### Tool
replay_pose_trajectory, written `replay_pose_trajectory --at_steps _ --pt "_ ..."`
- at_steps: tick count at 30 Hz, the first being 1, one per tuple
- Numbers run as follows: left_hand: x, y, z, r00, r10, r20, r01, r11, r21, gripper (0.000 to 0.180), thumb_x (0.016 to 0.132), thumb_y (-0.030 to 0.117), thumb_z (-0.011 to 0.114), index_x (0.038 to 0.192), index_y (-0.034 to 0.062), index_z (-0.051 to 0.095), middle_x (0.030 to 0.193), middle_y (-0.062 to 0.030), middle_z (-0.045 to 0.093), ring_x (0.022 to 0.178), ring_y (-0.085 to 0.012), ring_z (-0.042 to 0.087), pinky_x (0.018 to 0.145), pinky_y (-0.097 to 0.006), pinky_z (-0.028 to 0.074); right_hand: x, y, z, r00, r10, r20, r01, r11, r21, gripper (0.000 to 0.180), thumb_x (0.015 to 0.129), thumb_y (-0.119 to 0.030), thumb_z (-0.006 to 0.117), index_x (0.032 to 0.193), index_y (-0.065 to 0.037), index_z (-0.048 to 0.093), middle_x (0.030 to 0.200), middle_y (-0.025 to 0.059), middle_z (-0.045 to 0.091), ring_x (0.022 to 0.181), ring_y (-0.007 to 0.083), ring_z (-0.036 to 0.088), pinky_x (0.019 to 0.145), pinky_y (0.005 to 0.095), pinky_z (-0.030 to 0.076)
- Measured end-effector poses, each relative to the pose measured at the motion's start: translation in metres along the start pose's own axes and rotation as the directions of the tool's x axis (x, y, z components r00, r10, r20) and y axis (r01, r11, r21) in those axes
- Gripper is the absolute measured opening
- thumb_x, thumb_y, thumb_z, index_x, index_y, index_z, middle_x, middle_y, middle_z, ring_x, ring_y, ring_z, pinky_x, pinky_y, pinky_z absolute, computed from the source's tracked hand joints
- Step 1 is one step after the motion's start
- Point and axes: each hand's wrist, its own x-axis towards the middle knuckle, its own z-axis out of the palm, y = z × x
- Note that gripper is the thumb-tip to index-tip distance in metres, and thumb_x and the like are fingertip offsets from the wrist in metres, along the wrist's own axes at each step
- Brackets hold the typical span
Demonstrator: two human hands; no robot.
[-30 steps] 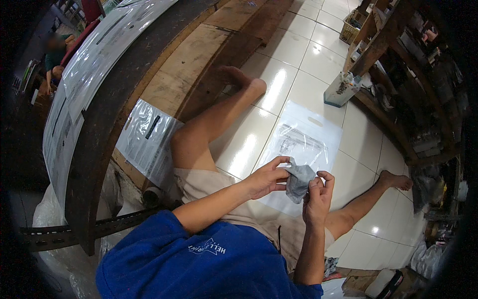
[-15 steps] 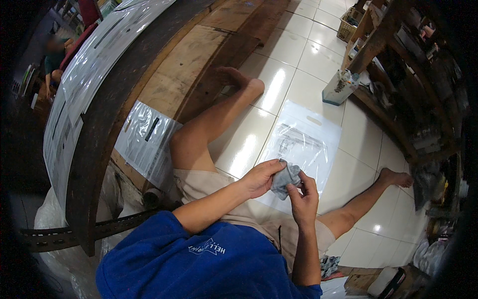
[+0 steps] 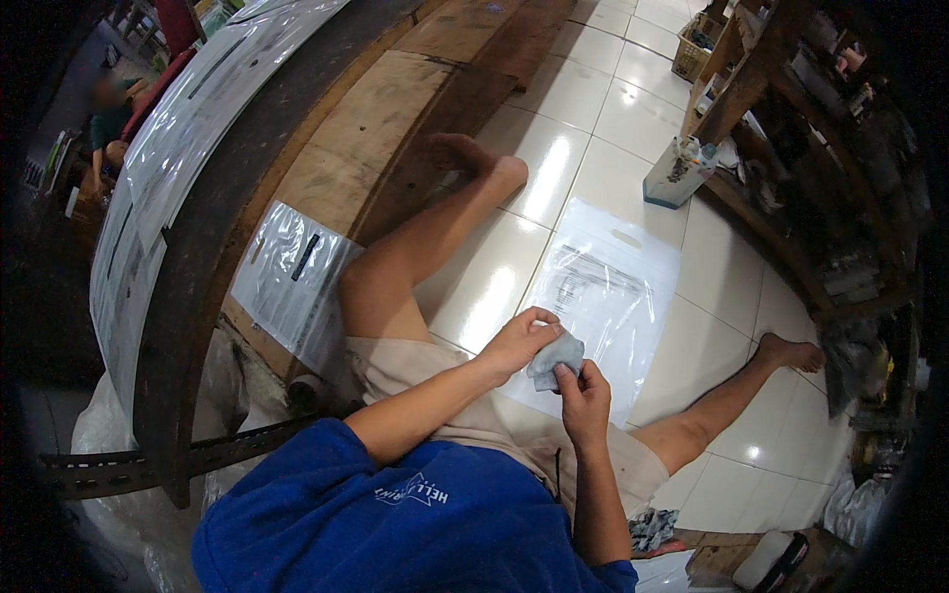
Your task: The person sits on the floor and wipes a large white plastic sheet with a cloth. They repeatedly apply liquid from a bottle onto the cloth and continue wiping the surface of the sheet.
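A crumpled grey cloth (image 3: 558, 360) is held up between both hands. My left hand (image 3: 520, 344) pinches its upper left edge, while my right hand (image 3: 585, 393) grips the lower right side between thumb and fingers. Beneath them on the tiles lies a white plastic bag (image 3: 605, 267) with a cut-out handle and printed lines; the hands and cloth cover part of its near end.
A similar plastic bag (image 3: 292, 267) rests on the wooden boards by my bent leg. More printed bags (image 3: 213, 109) drape over the dark bench at left. A stained plastic container (image 3: 678, 174) stands beside the wooden shelf at right. Another person (image 3: 107, 133) sits far left.
The cloth has been gathered into a smaller, flatter, folded shape. My right hand has come in to the left, nearer my left hand.
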Motion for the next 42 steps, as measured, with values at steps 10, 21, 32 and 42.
replay_pose_trajectory --at_steps 10,21,32,42 --pt "-0.021 0.010 -0.005 0.898 0.144 0.417 -0.358 0.790 0.498 0.042 0.090 0.015 0.064 0.128 -0.0014 0.053 0.118 -0.0153 0.060 0.108 -0.0205 0.057 0.090 -0.032 0.048 0.005 0.017 -0.015 0.998 -0.019 0.064 0.017 0.999 0.030 0.020 0.095 -0.013 0.053 0.103 0.004 0.060 0.105 0.0082 0.058 0.092 0.0152 0.055 0.084 0.0293 0.046" --pt "0.028 0.021 0.033 0.958 0.038 0.284 -0.141 0.925 0.353 0.029 0.090 0.010 0.061 0.117 0.0014 0.059 0.096 -0.0048 0.063 0.081 -0.0070 0.055 0.072 -0.025 0.046 0.042 0.019 -0.054 0.993 0.065 -0.094 -0.032 0.950 0.310 0.017 0.097 -0.014 0.053 0.102 0.001 0.059 0.095 0.0025 0.061 0.086 0.0100 0.056 0.079 0.0252 0.046" --pt "0.175 0.027 0.074 0.696 -0.110 0.709 -0.491 0.648 0.583 0.035 0.096 0.020 0.048 0.123 0.0002 0.056 0.111 -0.0181 0.064 0.103 -0.0259 0.061 0.092 -0.037 0.047 0.095 0.041 -0.139 0.957 0.027 -0.288 0.051 0.964 0.260 0.006 0.090 0.000 0.055 0.085 -0.003 0.054 0.080 -0.0002 0.053 0.075 0.0089 0.051 0.071 0.0233 0.045" --pt "0.426 0.098 0.090 0.613 0.713 0.340 -0.675 0.250 0.694 0.086 0.074 0.030 0.073 0.141 -0.0037 0.031 0.127 -0.0266 0.048 0.118 -0.0386 0.048 0.100 -0.042 0.040 0.135 0.054 -0.172 0.844 0.093 -0.529 0.184 0.875 0.448 0.014 0.090 0.001 0.059 0.092 -0.008 0.049 0.087 0.0023 0.057 0.077 0.0099 0.056 0.069 0.0239 0.049"
